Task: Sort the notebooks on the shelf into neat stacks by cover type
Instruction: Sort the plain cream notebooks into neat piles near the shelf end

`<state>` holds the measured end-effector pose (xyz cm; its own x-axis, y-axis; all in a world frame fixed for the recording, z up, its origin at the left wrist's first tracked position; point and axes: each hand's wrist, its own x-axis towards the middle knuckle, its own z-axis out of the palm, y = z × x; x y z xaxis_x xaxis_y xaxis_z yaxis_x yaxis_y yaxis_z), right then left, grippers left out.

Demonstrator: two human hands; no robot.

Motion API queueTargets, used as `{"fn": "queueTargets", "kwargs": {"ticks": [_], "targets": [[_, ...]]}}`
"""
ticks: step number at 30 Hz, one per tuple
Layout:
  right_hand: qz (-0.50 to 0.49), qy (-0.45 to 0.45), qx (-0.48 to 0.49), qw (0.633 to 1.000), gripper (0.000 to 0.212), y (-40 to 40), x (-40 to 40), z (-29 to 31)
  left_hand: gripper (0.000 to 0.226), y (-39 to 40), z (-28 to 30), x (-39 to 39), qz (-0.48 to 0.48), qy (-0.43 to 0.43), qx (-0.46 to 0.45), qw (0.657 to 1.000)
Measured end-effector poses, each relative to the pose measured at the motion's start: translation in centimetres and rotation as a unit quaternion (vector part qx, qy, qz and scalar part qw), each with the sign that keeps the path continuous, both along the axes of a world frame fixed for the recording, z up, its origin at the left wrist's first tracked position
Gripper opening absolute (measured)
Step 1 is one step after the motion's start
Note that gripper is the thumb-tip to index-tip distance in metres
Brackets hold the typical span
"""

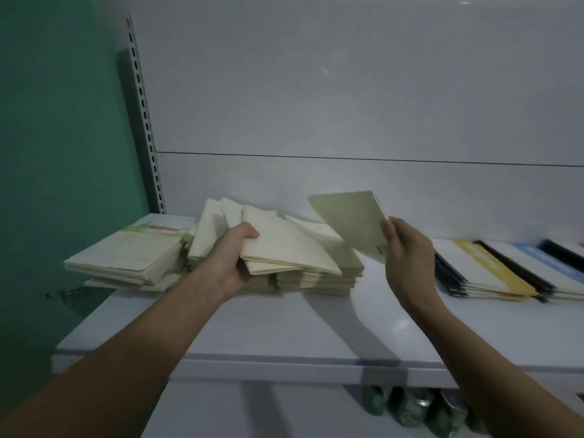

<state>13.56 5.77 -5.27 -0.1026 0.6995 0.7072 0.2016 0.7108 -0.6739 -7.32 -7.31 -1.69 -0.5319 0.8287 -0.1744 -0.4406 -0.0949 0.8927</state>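
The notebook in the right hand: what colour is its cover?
Plain cream notebook, seen in the head view.

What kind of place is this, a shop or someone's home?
Probably a shop, perhaps a stationery aisle. The white shelf hangs on a slotted upright like store racking, and it holds stacks of plain notebooks beside yellow-banded books.

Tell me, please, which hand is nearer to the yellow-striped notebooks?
Right. The right hand, holding a cream notebook, is just left of the yellow-striped notebooks; the left hand is farther left.

The plain notebooks (294, 248) were cream; the stack at right (493, 273) was white with yellow bands and black spines; the shelf (284, 330) was white.
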Motion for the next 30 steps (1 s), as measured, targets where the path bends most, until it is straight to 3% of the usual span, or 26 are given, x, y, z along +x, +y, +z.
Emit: {"fn": "queueTargets", "kwargs": {"ticks": [3,5,7,10,12,15,17,19,20,22,25,27,28,30], "targets": [[0.027,-0.08,0.086,0.993,0.023,-3.0,1.5,0.3,0.023,0.6,-0.8,4.0,-0.042,0.008,-0.011,0.999],[0.047,-0.16,0.146,0.975,0.024,-4.2,2.4,-0.5,0.037,1.2,-1.5,6.4,-0.093,-0.009,0.022,0.995],[0.04,-0.195,0.163,0.966,0.027,-4.4,3.6,-1.2,0.048,1.8,-2.2,8.2,-0.131,-0.018,0.042,0.99],[0.062,-0.213,0.142,0.965,0.031,-4.0,6.3,-1.9,0.044,2.8,-3.2,10.2,-0.138,-0.027,0.033,0.99],[0.072,-0.227,0.068,0.969,0.038,-3.3,8.3,-2.0,0.04,3.8,-3.6,11.5,-0.132,-0.023,0.012,0.991],[-0.028,-0.281,-0.064,0.957,0.066,-1.9,10.9,-1.7,0.037,5.9,-4.1,13.4,-0.12,-0.027,-0.012,0.992],[0.055,-0.18,-0.27,0.944,0.066,-0.5,12.0,-1.3,0.038,7.6,-4.5,14.8,-0.113,-0.03,-0.02,0.993],[0.153,0.008,-0.462,0.874,0.058,1.4,12.6,-0.9,0.038,9.6,-4.8,16.0,-0.11,-0.017,-0.039,0.993],[0.156,0.06,-0.498,0.851,0.051,2.5,13.0,-1.0,0.035,10.6,-4.9,16.4,-0.113,-0.009,-0.051,0.992],[0.13,0.068,-0.491,0.859,0.04,4.9,13.5,-1.6,0.026,12.4,-4.8,17.1,-0.137,0.01,-0.077,0.988],[0.08,0.0,-0.454,0.887,0.043,7.6,12.9,-2.7,0.01,15.3,-5.1,17.2,-0.135,0.095,-0.141,0.976],[0.04,-0.09,-0.4,0.911,0.038,8.5,11.9,-3.5,0.013,17.0,-6.5,17.1,-0.107,0.229,-0.22,0.942],[0.021,-0.154,-0.369,0.916,0.033,8.9,11.5,-3.9,0.027,17.8,-7.4,17.0,-0.1,0.304,-0.258,0.911],[0.021,-0.281,-0.33,0.901,0.032,9.7,10.4,-4.7,0.076,18.8,-8.5,17.3,-0.104,0.411,-0.341,0.839]]}}
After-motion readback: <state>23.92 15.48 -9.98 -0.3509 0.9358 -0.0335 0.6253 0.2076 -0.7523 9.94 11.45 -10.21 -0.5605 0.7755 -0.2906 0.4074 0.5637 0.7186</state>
